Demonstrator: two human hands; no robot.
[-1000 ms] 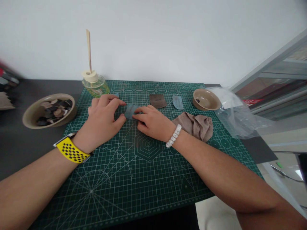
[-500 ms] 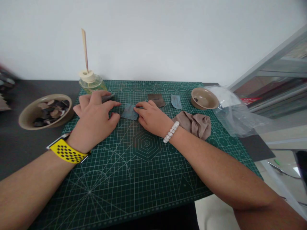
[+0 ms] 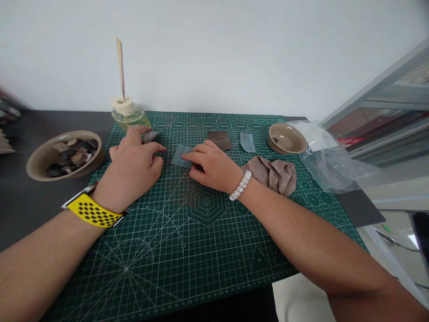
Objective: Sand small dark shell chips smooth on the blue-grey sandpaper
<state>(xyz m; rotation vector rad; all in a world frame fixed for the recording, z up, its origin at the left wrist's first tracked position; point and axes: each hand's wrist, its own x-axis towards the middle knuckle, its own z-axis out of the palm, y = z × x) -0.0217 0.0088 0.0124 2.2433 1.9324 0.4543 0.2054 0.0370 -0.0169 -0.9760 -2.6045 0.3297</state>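
My left hand (image 3: 134,158), with a yellow perforated watch strap, hovers over the cutting mat's left part with its fingers spread. A small grey scrap (image 3: 150,136) lies by its fingertips; I cannot tell whether they touch it. My right hand (image 3: 214,165), wearing a white bead bracelet, bends its fingers down onto a blue-grey square (image 3: 180,154) that looks like sandpaper. Something dark shows under those curled fingers, too hidden to name. Beyond them lie a brown square sheet (image 3: 219,139) and another blue-grey piece (image 3: 247,142). A crumpled taupe cloth (image 3: 273,174) rests beside my right wrist.
A tan bowl (image 3: 31,165) of dark and light pieces stands at left. Behind my left hand is a glass reed diffuser (image 3: 129,114). A smaller bowl (image 3: 291,141) and a clear plastic bag (image 3: 330,165) are at right. The green cutting mat (image 3: 161,273) covers the desk.
My right fingers have slid slightly left and toward me over the blue-grey square. My left hand has shifted a little, and more of the grey scrap shows. The view has moved slightly.
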